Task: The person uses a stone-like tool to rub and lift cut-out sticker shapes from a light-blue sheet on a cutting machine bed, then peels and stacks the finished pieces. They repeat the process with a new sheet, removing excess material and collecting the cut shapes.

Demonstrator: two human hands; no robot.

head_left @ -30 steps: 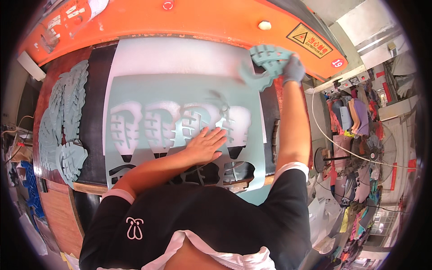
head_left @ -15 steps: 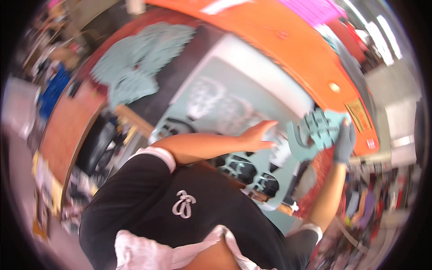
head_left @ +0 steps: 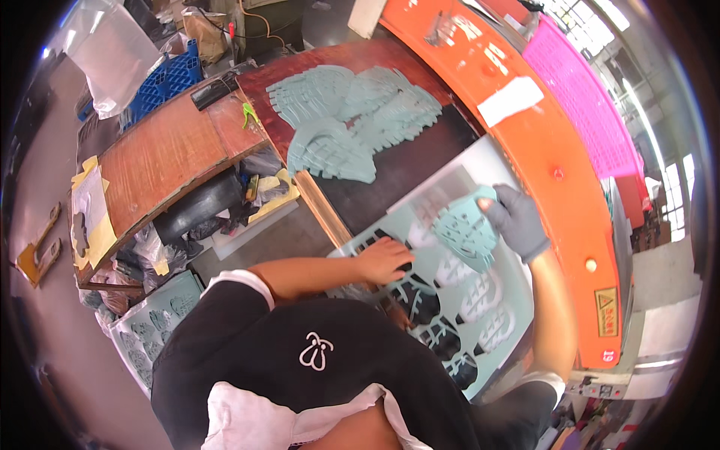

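Our right hand (head_left: 517, 223), gloved in grey, pinches a green cut piece (head_left: 465, 229) between thumb and fingers, over the green sheet (head_left: 426, 264). Our left hand (head_left: 385, 260) lies across the sheet's holes, fingers slightly bent; we cannot tell whether it grips. We judge the piece light and bendy, its slits liable to tear, so its solid end suits our hold.

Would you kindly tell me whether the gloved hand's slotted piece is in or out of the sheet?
Out: the right hand grips the slotted piece, which covers part of the sheet from view.
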